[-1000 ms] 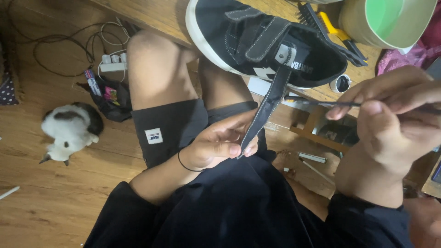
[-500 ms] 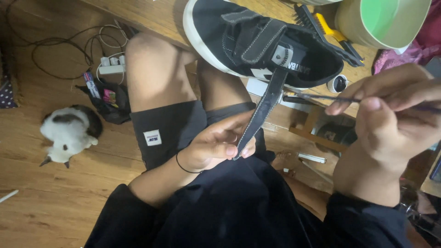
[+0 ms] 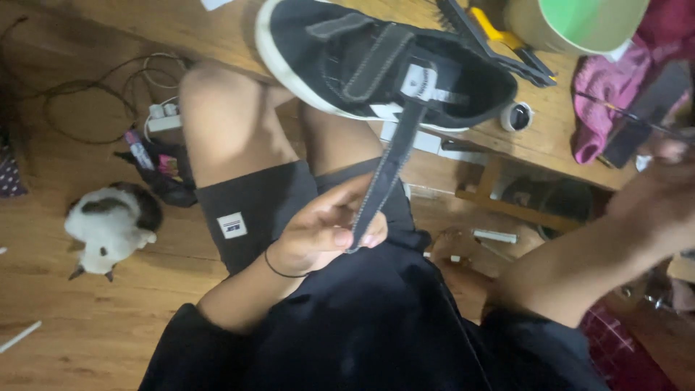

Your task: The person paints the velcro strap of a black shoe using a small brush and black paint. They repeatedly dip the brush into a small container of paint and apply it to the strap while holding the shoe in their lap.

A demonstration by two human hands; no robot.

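Observation:
A black sneaker (image 3: pixel 340 58) with a white sole rests on the edge of a wooden table (image 3: pixel 550 141). One dark strap (image 3: pixel 387 170) hangs from the shoe toward me. My left hand (image 3: pixel 326 232) pinches the strap's free end between thumb and fingers above my lap. My right hand (image 3: pixel 662 192) is raised at the far right, blurred, and seems to hold a thin dark needle-like tool (image 3: pixel 626 116) whose tip points left over the table.
On the table lie a green-lidded container (image 3: pixel 586 22), a yellow-handled brush (image 3: pixel 499 32), a pink cloth (image 3: pixel 615 87) and a small round pot (image 3: pixel 516 116). A white and dark cat (image 3: pixel 108 224) lies on the wooden floor at left, near a power strip (image 3: pixel 163 116) with cables.
My right hand has swung out to the right and away from the strap, pulling the thin tool with it. My left hand keeps its hold on the strap end.

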